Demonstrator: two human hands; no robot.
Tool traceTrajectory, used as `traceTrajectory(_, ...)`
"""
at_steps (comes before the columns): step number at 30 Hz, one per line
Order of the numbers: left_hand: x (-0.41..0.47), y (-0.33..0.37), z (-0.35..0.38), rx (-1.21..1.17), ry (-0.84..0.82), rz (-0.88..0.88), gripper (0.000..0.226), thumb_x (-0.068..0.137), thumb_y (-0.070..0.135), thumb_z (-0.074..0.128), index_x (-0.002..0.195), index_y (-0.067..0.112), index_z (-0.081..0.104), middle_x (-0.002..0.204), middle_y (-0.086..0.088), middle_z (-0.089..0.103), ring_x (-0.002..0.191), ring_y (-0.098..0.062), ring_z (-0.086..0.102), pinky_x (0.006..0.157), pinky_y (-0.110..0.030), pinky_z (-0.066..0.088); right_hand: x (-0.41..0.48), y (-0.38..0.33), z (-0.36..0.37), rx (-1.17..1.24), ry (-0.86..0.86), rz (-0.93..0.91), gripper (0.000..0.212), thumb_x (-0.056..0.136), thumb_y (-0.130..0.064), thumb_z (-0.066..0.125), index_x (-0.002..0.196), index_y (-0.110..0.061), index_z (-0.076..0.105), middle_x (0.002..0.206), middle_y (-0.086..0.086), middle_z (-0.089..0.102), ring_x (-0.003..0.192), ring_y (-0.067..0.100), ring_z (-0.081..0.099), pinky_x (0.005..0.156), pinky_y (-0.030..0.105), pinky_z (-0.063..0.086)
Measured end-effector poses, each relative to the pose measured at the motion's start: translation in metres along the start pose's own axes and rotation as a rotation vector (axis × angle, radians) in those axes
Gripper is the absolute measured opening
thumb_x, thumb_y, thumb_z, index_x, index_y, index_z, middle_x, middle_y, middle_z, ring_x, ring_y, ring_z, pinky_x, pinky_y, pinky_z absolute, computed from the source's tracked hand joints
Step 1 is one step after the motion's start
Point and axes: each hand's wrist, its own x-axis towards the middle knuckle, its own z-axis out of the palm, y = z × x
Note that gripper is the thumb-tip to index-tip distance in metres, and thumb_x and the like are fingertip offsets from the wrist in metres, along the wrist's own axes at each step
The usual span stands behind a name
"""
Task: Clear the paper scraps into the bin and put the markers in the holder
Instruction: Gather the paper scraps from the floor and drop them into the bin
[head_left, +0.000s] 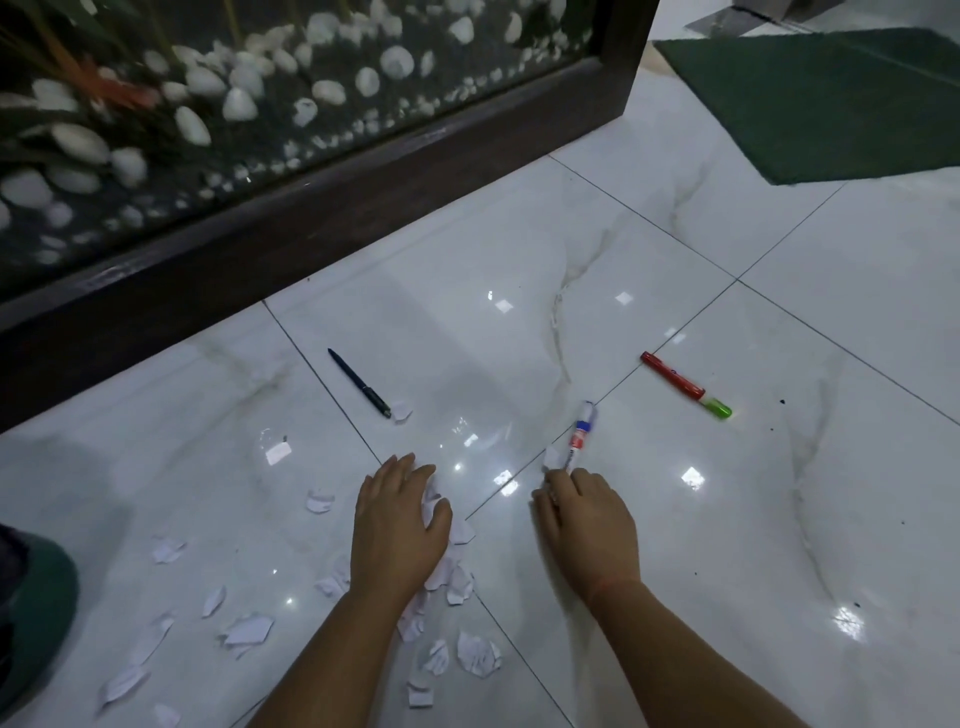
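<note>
Person is crouched over the glossy white marble-look tiled floor (519, 260), both arms reaching down. Landmark: the dark wooden-framed glass panel with white pebbles behind it (322, 208). Left hand (397, 530) lies flat, fingers spread, palm down on a cluster of torn white paper scraps (457, 577), well out from the panel; pressing or raking, not closed round anything. More scraps are scattered on the near side, away from the panel, and one lone scrap (401, 410) touches the tip of the slim black pen (359, 383), which lies closest to the panel. Right hand (587, 525) is curled round the lower end of the white whiteboard marker with red and blue label (579, 436), with what looks like a scrap pinched alongside it; exact finger closure is blurred. The red marker with a green cap (685, 384) lies loose on the floor, further right along the panel line, near the dark green doormat (810, 98). Bin and holder not visible; a dark green rounded object (36, 613) at the left edge is cut off, can't tell what it is. Judgement: gathering step, early, most scraps unswept. Next likely needs scraps bunched into one pile and scooped, plus a place to drop the marker first.
</note>
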Motion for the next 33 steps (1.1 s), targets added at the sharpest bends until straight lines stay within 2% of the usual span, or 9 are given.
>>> traceTrajectory(5, -0.002, 0.007, -0.002, -0.055, 0.019, -0.033, 0.048, 0.081, 0.035, 0.049, 0.119, 0.010, 0.063, 0.133, -0.013, 0.058, 0.126, -0.032, 0.050, 0.107, -0.051, 0.037, 0.012, -0.006, 0.002, -0.016, -0.057, -0.031, 0.008, 0.079, -0.012, 0.069, 0.078, -0.012, 0.062, 0.074, 0.005, 0.059, 0.062, 0.024, 0.054, 0.053, 0.033, 0.049)
traceTrajectory(10, -0.009, 0.007, -0.003, -0.059, 0.024, -0.033, 0.046, 0.080, 0.035, 0.050, 0.114, 0.010, 0.066, 0.128, -0.013, 0.061, 0.121, -0.031, 0.053, 0.104, -0.048, 0.041, 0.013, -0.008, 0.000, 0.077, -0.098, 0.198, 0.024, 0.088, -0.022, 0.057, 0.069, -0.007, 0.059, 0.079, 0.009, 0.057, 0.072, 0.027, 0.056, 0.065, 0.037, 0.049)
traceTrajectory(15, -0.005, 0.010, -0.001, -0.078, 0.057, -0.002, 0.041, 0.080, 0.030, 0.053, 0.112, 0.009, 0.067, 0.126, -0.013, 0.062, 0.119, -0.032, 0.055, 0.101, -0.048, 0.043, 0.024, -0.019, -0.002, 0.166, -0.016, 0.108, 0.017, 0.088, -0.012, 0.058, 0.101, -0.005, 0.066, 0.103, 0.013, 0.063, 0.096, 0.029, 0.058, 0.083, 0.038, 0.049)
traceTrajectory(19, -0.005, 0.010, 0.001, -0.064, 0.065, -0.015, 0.039, 0.081, 0.029, 0.055, 0.112, 0.009, 0.066, 0.126, -0.013, 0.062, 0.119, -0.032, 0.056, 0.102, -0.048, 0.043, 0.029, -0.039, 0.013, 0.066, -0.169, 0.043, 0.047, 0.086, 0.000, 0.051, 0.133, -0.005, 0.049, 0.137, 0.014, 0.050, 0.120, 0.033, 0.047, 0.098, 0.036, 0.043)
traceTrajectory(21, -0.006, 0.008, 0.000, -0.074, 0.083, -0.018, 0.037, 0.083, 0.028, 0.056, 0.113, 0.009, 0.066, 0.127, -0.013, 0.062, 0.119, -0.032, 0.055, 0.102, -0.047, 0.043, 0.024, -0.050, 0.017, 0.051, -0.171, -0.031, 0.045, 0.082, 0.002, 0.055, 0.126, -0.003, 0.056, 0.131, 0.016, 0.055, 0.117, 0.034, 0.052, 0.095, 0.038, 0.047)
traceTrajectory(23, -0.008, 0.004, -0.001, -0.090, 0.107, -0.044, 0.034, 0.086, 0.024, 0.060, 0.116, 0.009, 0.064, 0.129, -0.012, 0.060, 0.122, -0.030, 0.053, 0.103, -0.045, 0.042, 0.014, -0.060, 0.017, 0.088, -0.166, -0.274, 0.032, 0.079, -0.005, 0.056, 0.110, -0.006, 0.065, 0.109, 0.012, 0.066, 0.098, 0.031, 0.062, 0.080, 0.036, 0.054)
traceTrajectory(25, -0.011, -0.004, -0.006, -0.107, 0.149, -0.101, 0.035, 0.087, 0.022, 0.061, 0.120, 0.010, 0.061, 0.130, -0.011, 0.060, 0.122, -0.028, 0.052, 0.102, -0.041, 0.042, 0.004, -0.071, 0.016, 0.123, -0.196, -0.457, 0.033, 0.082, -0.015, 0.052, 0.112, -0.012, 0.066, 0.105, 0.006, 0.069, 0.091, 0.025, 0.062, 0.075, 0.032, 0.055)
traceTrajectory(29, -0.019, -0.022, -0.019, -0.119, 0.203, -0.215, 0.038, 0.090, 0.024, 0.056, 0.126, 0.012, 0.057, 0.135, -0.010, 0.056, 0.126, -0.027, 0.049, 0.104, -0.039, 0.038, 0.015, -0.093, 0.015, 0.332, -0.173, -0.215, 0.043, 0.091, -0.012, 0.041, 0.131, -0.010, 0.055, 0.136, 0.009, 0.058, 0.122, 0.027, 0.051, 0.100, 0.036, 0.046)
traceTrajectory(33, -0.018, -0.041, -0.029, -0.091, 0.214, -0.219, 0.040, 0.091, 0.026, 0.054, 0.129, 0.014, 0.055, 0.138, -0.007, 0.054, 0.128, -0.025, 0.047, 0.108, -0.039, 0.036, 0.046, -0.117, 0.022, 0.309, -0.202, -0.206, 0.045, 0.091, 0.001, 0.049, 0.135, -0.006, 0.051, 0.144, 0.015, 0.048, 0.134, 0.030, 0.042, 0.111, 0.037, 0.036)
